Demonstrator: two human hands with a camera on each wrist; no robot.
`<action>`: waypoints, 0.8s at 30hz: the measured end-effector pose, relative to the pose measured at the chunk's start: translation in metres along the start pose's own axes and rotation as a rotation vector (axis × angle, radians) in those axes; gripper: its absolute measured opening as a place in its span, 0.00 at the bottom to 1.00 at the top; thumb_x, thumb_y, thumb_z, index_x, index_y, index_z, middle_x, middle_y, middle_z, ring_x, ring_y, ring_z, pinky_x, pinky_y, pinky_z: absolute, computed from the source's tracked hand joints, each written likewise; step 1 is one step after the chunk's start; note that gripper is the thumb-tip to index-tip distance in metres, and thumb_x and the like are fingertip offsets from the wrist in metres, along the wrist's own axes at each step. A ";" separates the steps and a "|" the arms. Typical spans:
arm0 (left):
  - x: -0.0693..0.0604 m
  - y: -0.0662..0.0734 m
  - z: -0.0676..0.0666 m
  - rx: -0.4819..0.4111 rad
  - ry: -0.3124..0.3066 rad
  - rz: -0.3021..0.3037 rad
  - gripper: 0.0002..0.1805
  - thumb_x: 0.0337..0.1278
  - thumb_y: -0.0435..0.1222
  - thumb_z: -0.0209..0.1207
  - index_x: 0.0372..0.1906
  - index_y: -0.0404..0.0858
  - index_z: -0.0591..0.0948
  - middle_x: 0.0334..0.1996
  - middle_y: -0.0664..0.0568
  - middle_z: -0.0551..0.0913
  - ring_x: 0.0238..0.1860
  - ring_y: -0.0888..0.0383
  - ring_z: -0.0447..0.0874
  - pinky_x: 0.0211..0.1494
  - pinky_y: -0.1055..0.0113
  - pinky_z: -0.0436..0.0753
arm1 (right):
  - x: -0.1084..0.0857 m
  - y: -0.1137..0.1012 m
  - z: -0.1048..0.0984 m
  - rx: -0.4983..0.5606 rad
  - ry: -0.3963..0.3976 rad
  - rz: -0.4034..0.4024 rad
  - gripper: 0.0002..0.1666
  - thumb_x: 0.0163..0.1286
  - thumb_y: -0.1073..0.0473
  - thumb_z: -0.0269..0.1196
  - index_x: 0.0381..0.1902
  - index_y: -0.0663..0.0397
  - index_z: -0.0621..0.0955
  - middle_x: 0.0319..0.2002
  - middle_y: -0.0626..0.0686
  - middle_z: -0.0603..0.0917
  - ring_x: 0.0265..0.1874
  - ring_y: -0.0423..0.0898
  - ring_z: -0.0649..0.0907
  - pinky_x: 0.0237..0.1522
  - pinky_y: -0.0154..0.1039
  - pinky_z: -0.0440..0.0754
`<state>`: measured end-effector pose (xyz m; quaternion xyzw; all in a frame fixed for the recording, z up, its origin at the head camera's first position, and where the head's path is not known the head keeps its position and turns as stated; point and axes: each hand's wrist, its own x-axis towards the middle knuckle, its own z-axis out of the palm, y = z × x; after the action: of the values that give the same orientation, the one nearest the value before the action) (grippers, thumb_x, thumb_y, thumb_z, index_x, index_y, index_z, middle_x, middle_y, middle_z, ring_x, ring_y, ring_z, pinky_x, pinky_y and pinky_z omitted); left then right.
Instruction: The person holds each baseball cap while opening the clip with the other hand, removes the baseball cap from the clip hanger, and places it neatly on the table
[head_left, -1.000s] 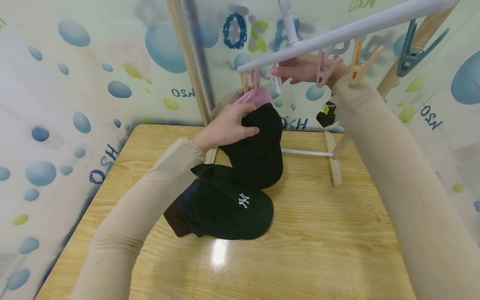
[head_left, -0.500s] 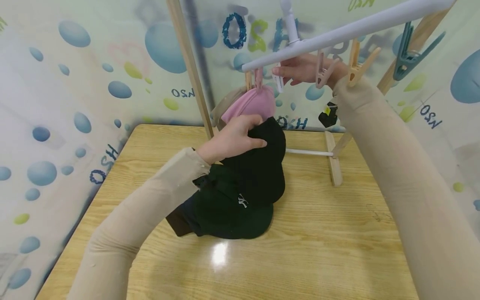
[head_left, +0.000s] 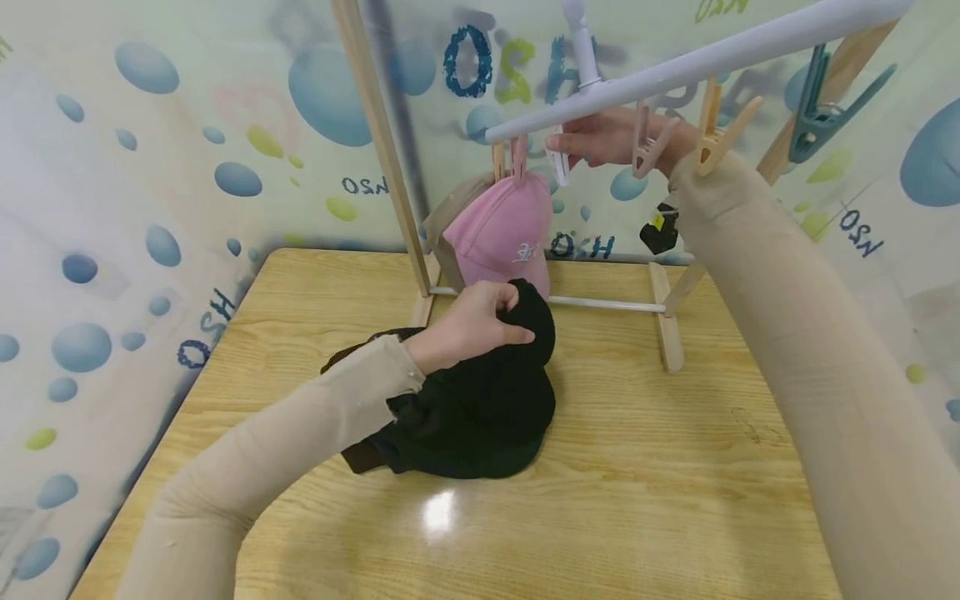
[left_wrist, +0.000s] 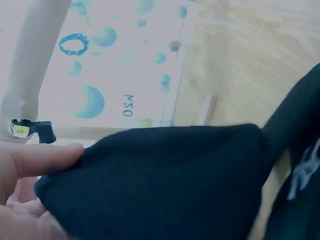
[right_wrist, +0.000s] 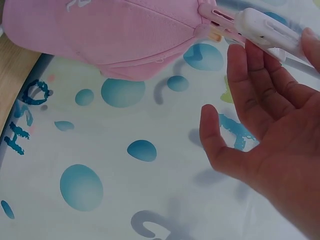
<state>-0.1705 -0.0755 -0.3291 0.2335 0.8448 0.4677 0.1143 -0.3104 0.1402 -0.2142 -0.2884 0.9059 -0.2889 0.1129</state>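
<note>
My left hand [head_left: 480, 325] pinches the edge of a black cap [head_left: 534, 321] between thumb and fingers, low over the table. In the left wrist view the black cap [left_wrist: 160, 185] spreads across the middle. Under it lie other dark caps [head_left: 465, 462], mostly hidden; white embroidery shows on one in the left wrist view. Up at the rack bar, my right hand [head_left: 600, 137] pinches a white clothespin [head_left: 558, 158]. Just left of that, a pink cap [head_left: 502, 225] hangs from a pink clothespin [head_left: 519, 157], with a beige cap [head_left: 448, 221] behind it.
A white bar [head_left: 697, 62] on a wooden frame crosses the upper right. Further along hang a pale pink clothespin [head_left: 648, 146], a yellow one [head_left: 722, 133] and a teal one [head_left: 828, 108]. The wooden table [head_left: 637, 483] runs back to a patterned wall sheet.
My left hand has lowered the black cap from in front of the pink cap onto the dark caps, uncovering the pink one. My right hand stays at the white clothespin.
</note>
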 end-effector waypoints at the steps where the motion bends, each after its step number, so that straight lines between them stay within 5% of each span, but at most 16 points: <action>1: -0.002 -0.002 0.001 -0.014 0.000 -0.017 0.29 0.50 0.29 0.69 0.20 0.40 0.55 0.19 0.55 0.51 0.21 0.58 0.54 0.30 0.66 0.58 | 0.000 0.000 0.000 0.000 -0.001 -0.002 0.25 0.77 0.50 0.47 0.56 0.68 0.73 0.45 0.61 0.78 0.45 0.54 0.76 0.41 0.41 0.70; 9: -0.022 -0.021 -0.005 -0.012 -0.075 -0.109 0.22 0.58 0.35 0.65 0.17 0.39 0.64 0.15 0.56 0.58 0.18 0.59 0.57 0.25 0.67 0.60 | -0.003 -0.003 0.000 0.018 0.004 0.006 0.27 0.77 0.48 0.49 0.59 0.66 0.73 0.48 0.63 0.78 0.48 0.55 0.76 0.49 0.48 0.71; 13: -0.031 -0.032 -0.014 0.008 -0.168 -0.139 0.21 0.60 0.35 0.64 0.16 0.40 0.68 0.14 0.55 0.64 0.18 0.59 0.65 0.27 0.68 0.72 | -0.003 -0.003 -0.001 0.019 -0.008 0.012 0.28 0.77 0.47 0.48 0.59 0.67 0.72 0.50 0.64 0.77 0.51 0.57 0.75 0.52 0.53 0.70; 17: -0.039 -0.038 -0.019 -0.011 -0.238 -0.199 0.23 0.59 0.33 0.64 0.14 0.40 0.66 0.13 0.53 0.66 0.23 0.55 0.77 0.35 0.63 0.83 | -0.002 -0.002 -0.002 0.012 -0.015 0.015 0.28 0.77 0.48 0.48 0.59 0.67 0.72 0.49 0.63 0.77 0.51 0.56 0.75 0.49 0.50 0.70; 24: -0.052 -0.054 -0.020 -0.061 -0.275 -0.282 0.23 0.59 0.31 0.64 0.11 0.39 0.68 0.13 0.48 0.74 0.25 0.53 0.83 0.34 0.62 0.84 | 0.000 -0.001 0.001 0.030 -0.001 0.018 0.26 0.76 0.47 0.50 0.56 0.65 0.74 0.46 0.60 0.79 0.49 0.54 0.76 0.48 0.48 0.71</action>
<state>-0.1489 -0.1408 -0.3653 0.1707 0.8310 0.4363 0.3001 -0.3095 0.1395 -0.2141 -0.2784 0.9040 -0.3012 0.1203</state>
